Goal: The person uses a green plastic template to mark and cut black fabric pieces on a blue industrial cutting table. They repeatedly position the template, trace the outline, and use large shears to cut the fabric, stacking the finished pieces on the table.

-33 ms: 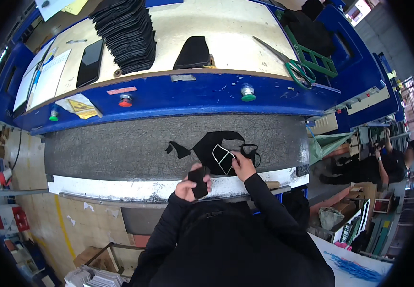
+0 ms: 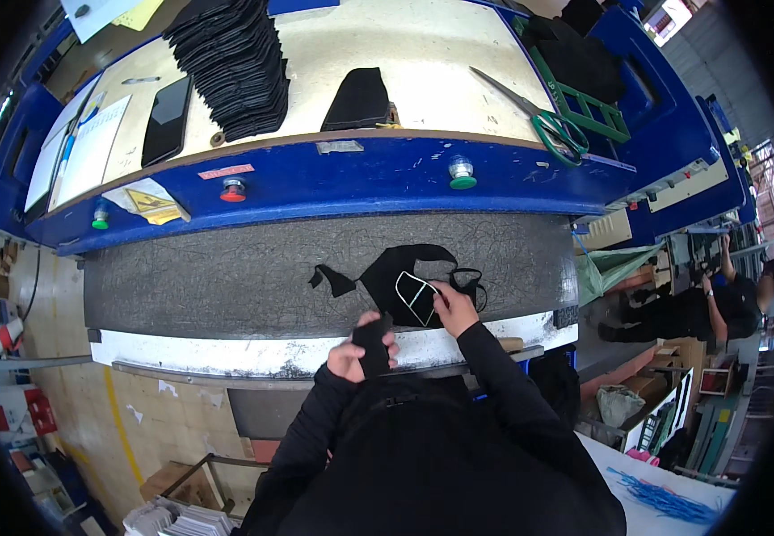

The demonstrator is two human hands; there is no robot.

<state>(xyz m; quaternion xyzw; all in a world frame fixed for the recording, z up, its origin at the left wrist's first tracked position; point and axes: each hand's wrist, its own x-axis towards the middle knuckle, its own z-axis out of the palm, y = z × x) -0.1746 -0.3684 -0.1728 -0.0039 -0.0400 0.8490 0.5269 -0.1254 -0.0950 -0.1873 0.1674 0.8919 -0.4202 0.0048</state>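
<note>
My left hand is closed around a small bundle of black cut pieces, held above the white front edge of the machine bed. My right hand pinches the right side of a cutting die, a pale-edged curved frame with a crossbar. The die is over a black sheet of material with a cut-out, ragged outline; whether it touches the sheet I cannot tell. Thin black offcut strips lie just beyond my right hand. A smaller black scrap sits to the left on the scored grey bed.
Across the bed runs a blue machine beam with red and green buttons. On its pale top are a tall stack of black pieces, a phone, one black piece and green-handled scissors. Another person is at far right.
The black bundle in my left hand has tilted slightly and the fingers have shifted a little. My right hand and the die have barely moved.
</note>
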